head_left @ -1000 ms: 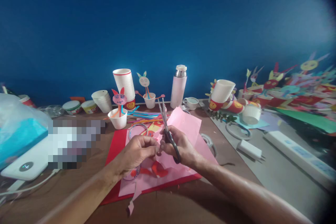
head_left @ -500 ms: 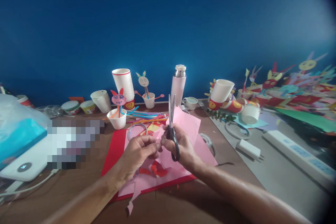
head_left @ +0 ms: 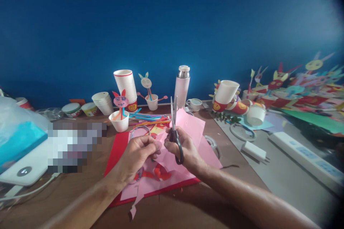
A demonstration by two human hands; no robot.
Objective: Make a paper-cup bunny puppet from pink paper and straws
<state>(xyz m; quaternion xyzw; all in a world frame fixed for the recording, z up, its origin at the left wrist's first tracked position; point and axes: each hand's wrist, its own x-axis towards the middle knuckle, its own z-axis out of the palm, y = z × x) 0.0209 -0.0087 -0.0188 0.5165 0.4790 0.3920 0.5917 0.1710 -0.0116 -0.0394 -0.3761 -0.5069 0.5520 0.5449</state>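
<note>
My right hand (head_left: pixel 184 146) is closed round black-handled scissors (head_left: pixel 174 114), whose blades point up and stand slightly apart. To its left, my left hand (head_left: pixel 143 152) pinches a small piece of pink paper (head_left: pixel 159 145), partly hidden by the fingers. A small gap separates the fingertips of the two hands. Below and behind them lie pink paper sheets (head_left: pixel 209 155) on a red sheet (head_left: pixel 116 157). Red paper scraps (head_left: pixel 162 172) rest on the pink, and a narrow pink offcut (head_left: pixel 137 202) hangs over the near edge.
Behind stand a paper-cup stack (head_left: pixel 125 84), a pink-faced cup figure (head_left: pixel 120 120), a pale-faced figure (head_left: pixel 152 102) and a pink thermos (head_left: pixel 182 87). At left is a white power bank (head_left: pixel 27 166). A charger (head_left: pixel 255 151), power strip (head_left: pixel 303 157) and several cup figures (head_left: pixel 274 91) occupy the right.
My left hand has drawn slightly left, away from the right fingertips. The scissors have tilted a little to the left in my right hand.
</note>
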